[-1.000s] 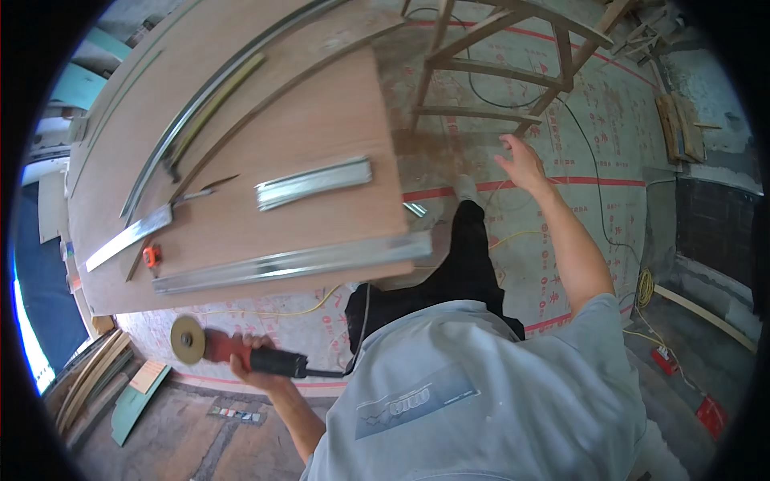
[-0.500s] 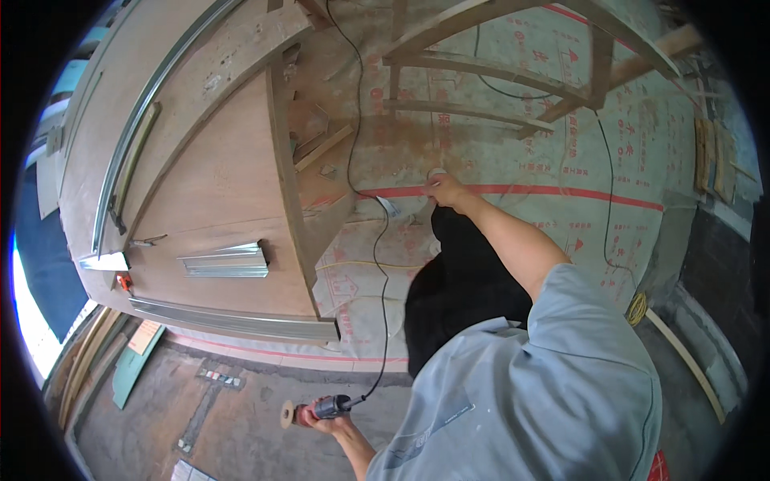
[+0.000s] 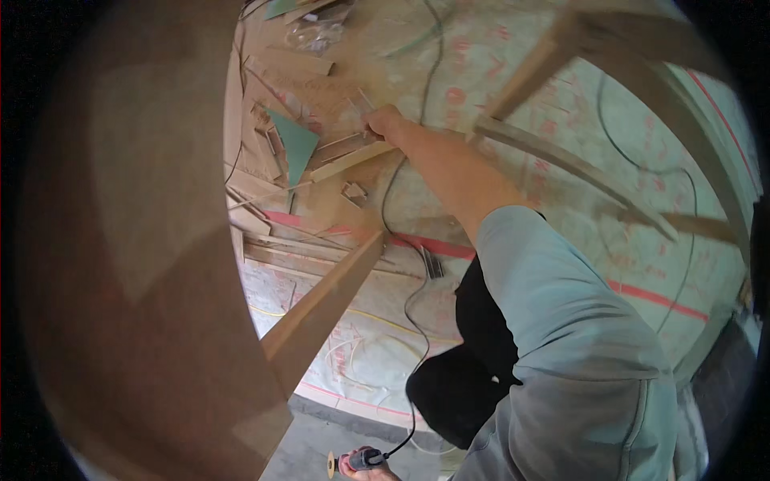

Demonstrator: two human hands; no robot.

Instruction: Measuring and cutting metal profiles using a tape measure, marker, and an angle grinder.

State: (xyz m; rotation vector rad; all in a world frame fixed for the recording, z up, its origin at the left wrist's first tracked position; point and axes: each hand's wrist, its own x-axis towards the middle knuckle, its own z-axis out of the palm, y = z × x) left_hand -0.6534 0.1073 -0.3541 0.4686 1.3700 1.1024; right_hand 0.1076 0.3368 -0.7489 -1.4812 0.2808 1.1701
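The right hand (image 3: 383,123) closes on a wooden strip (image 3: 350,160) among floor offcuts just below it, while the left hand (image 3: 370,471), half cut off at the frame's bottom, grips a small grinder (image 3: 353,462).

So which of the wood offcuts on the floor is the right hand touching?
The right hand rests on the long pale wood strip lying diagonally beside the green triangular offcut; the other scraps lie farther left, untouched.

A big wooden panel (image 3: 152,264) blocks the left; offcuts (image 3: 305,160) crowd the floor (image 3: 481,104) ahead; a frame (image 3: 577,160) bars the right.
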